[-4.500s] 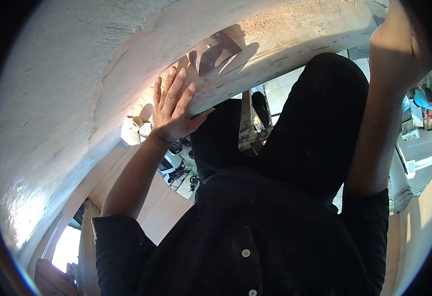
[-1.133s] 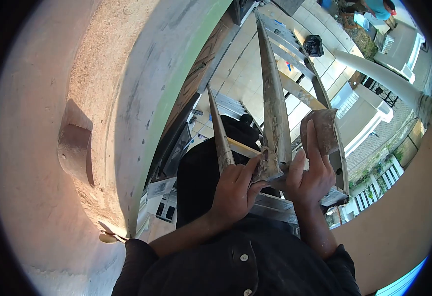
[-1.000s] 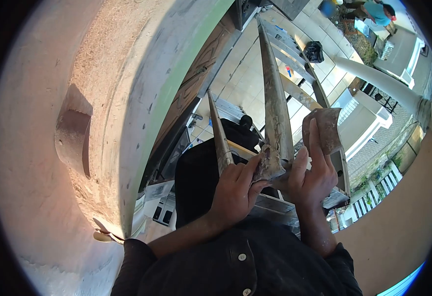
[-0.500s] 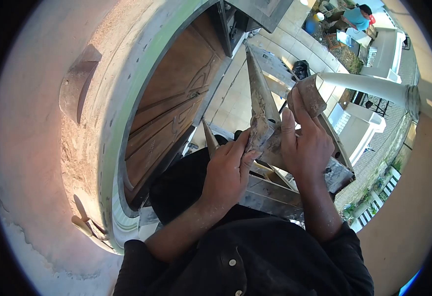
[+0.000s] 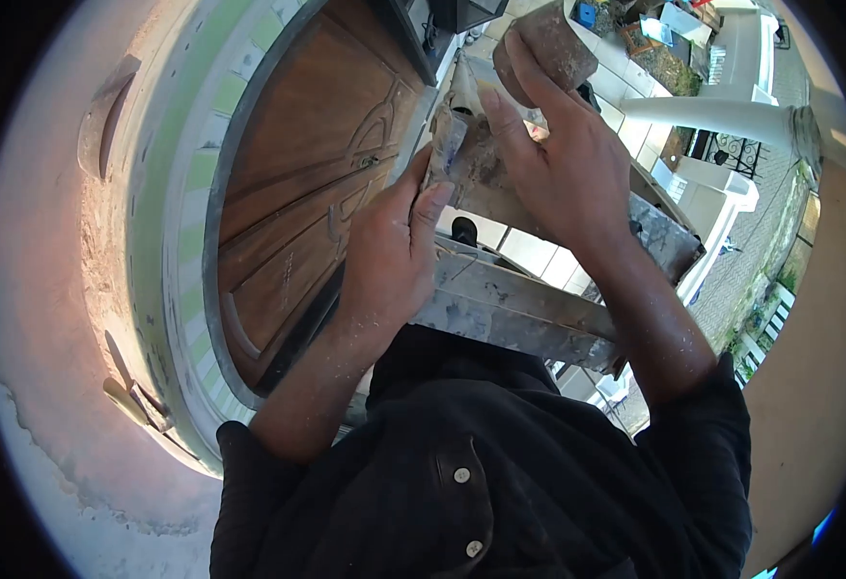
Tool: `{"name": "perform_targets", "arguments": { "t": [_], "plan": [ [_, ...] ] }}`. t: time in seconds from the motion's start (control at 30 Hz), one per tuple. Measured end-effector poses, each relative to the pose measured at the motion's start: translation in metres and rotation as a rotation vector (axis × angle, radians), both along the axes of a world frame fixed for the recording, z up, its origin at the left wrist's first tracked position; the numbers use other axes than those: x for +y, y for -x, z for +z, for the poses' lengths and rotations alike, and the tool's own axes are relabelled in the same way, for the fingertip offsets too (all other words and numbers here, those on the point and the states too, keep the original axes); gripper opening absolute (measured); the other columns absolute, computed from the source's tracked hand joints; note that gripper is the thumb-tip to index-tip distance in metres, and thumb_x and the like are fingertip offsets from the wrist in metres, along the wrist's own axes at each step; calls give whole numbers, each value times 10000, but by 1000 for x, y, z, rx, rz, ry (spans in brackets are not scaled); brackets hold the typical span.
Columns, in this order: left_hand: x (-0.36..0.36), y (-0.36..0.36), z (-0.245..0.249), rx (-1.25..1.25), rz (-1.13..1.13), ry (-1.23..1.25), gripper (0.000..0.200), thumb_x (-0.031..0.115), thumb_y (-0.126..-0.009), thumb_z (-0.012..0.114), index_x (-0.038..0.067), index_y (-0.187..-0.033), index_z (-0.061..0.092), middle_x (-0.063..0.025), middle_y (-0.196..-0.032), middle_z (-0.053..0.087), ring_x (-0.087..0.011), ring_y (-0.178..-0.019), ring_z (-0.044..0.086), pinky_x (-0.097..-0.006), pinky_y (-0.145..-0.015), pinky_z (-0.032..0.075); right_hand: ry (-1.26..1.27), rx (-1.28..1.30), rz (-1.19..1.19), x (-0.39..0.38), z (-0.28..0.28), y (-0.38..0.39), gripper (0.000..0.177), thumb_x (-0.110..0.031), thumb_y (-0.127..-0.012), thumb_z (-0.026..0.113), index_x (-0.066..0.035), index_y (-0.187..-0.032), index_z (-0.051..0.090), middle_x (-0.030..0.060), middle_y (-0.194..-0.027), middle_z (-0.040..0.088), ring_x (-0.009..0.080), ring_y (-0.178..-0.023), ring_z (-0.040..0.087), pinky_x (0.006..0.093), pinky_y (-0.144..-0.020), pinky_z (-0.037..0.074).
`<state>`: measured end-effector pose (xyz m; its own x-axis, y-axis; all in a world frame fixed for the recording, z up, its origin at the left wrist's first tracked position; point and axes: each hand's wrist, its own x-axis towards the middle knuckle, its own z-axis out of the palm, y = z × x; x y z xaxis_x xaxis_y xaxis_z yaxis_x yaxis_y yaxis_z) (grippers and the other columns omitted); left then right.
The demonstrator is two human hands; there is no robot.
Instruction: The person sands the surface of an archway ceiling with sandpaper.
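My left hand (image 5: pixel 391 241) is closed, its thumb pressed on the edge of a grimy, plaster-caked piece (image 5: pixel 448 145) that narrows toward the far end. Between my hands lies a rough brown surface (image 5: pixel 488 172). My right hand (image 5: pixel 574 166) is around a dirty brown block with a curved face (image 5: pixel 550 50), index finger laid along its side and thumb pointing away from me. Its other fingers are hidden behind the block. Whether the block and the caked piece are joined, I cannot tell.
Below my hands runs a stained metal beam (image 5: pixel 510 318). At left is a brown wooden door (image 5: pixel 307 183) inside a green-and-white arched surround (image 5: pixel 177 222). Curved pieces (image 5: pixel 104 121) stick out from the rough wall edge. A white column (image 5: pixel 712 114) stands at right.
Both hands and the held pieces have moved away from my body, the left hand also leftward. The view has shifted, and the co-worker at the upper right has nearly left it.
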<state>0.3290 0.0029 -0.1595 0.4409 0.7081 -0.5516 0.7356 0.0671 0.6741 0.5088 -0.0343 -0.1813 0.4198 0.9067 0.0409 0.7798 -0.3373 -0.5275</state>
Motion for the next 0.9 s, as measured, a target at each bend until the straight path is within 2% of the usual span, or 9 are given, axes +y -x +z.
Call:
{"name": "perform_targets", "arguments": {
  "t": [0.1, 0.2, 0.23, 0.33, 0.4, 0.47, 0.57, 0.67, 0.9],
  "plan": [
    [-10, 5, -18, -78, 26, -107, 487, 377, -1103, 453, 16, -1411, 559, -262, -1052, 713, -385, -1004, 704, -442, -898, 518, 22, 663, 33, -8, 31, -22, 524, -248, -1050, 600, -43, -1517, 482, 131, -1175, 712, 191, -1050, 659, 279, -965, 511],
    [-8, 7, -22, -122, 14, -126, 508, 414, -1105, 437, 24, -1401, 574, -260, -1063, 717, -383, -1027, 702, -434, -910, 516, -237, 577, 92, -57, 36, -68, 447, -259, -1092, 528, 30, -1431, 559, 151, -1344, 676, 201, -1282, 603, 340, -1126, 412],
    [-10, 7, -31, -181, 74, -136, 444, 382, -1114, 452, -22, -1108, 635, -9, -775, 523, -114, -739, 473, -287, -708, 423, -119, 421, 20, -85, 35, -102, 440, -264, -1092, 518, 9, -1433, 569, 145, -1388, 649, 201, -1302, 587, 357, -1154, 387],
    [-13, 4, -32, -216, 58, -191, 448, 393, -1107, 465, -21, -1130, 635, 0, -784, 525, -109, -747, 471, -282, -713, 421, -235, 199, -47, -126, -18, -136, 514, -333, -1055, 574, -34, -1472, 549, 138, -1379, 647, 252, -1233, 649, 395, -1106, 448],
    [-10, 4, -29, -183, 42, -185, 422, 360, -1110, 444, 1, -1260, 607, -104, -911, 631, -225, -864, 592, -338, -816, 465, -367, 907, -239, -134, -26, -115, 552, -334, -1051, 541, 16, -1477, 521, 148, -1407, 627, 256, -1277, 617, 403, -1134, 417],
    [-10, 7, -31, -161, 32, -175, 440, 327, -1112, 423, 22, -1389, 579, -207, -1037, 738, -341, -982, 712, -393, -919, 510, -333, 860, -151, -132, -33, -121, 558, -329, -1044, 508, 26, -1474, 519, 171, -1429, 605, 252, -1307, 583, 388, -1125, 423],
    [-7, 7, -35, -325, -9, -175, 618, 537, -1081, 445, -23, -1277, 618, -26, -866, 615, -137, -821, 563, -296, -850, 459, -481, 781, -416, -125, -34, -102, 572, -383, -1034, 519, 30, -1428, 558, 182, -1362, 620, 242, -1225, 611, 376, -1047, 481],
    [-11, 1, -20, -618, 125, 240, 327, 240, -1097, 476, 17, -1281, 628, -70, -1147, 679, -145, -1146, 597, -270, -1034, 429, -551, 736, -573, -138, -61, -131, 588, -464, -1002, 545, 32, -1309, 625, 155, -1246, 654, 245, -1113, 641, 364, -1000, 501],
    [-19, -5, -23, -409, 178, -15, 365, 284, -1069, 542, -36, -1240, 575, -8, -822, 558, -105, -757, 534, -244, -752, 457, -703, 660, -675, -187, -114, -124, 591, -463, -1008, 528, 33, -1317, 618, 161, -1254, 651, 252, -1122, 639, 373, -1005, 498]
  ]
}}
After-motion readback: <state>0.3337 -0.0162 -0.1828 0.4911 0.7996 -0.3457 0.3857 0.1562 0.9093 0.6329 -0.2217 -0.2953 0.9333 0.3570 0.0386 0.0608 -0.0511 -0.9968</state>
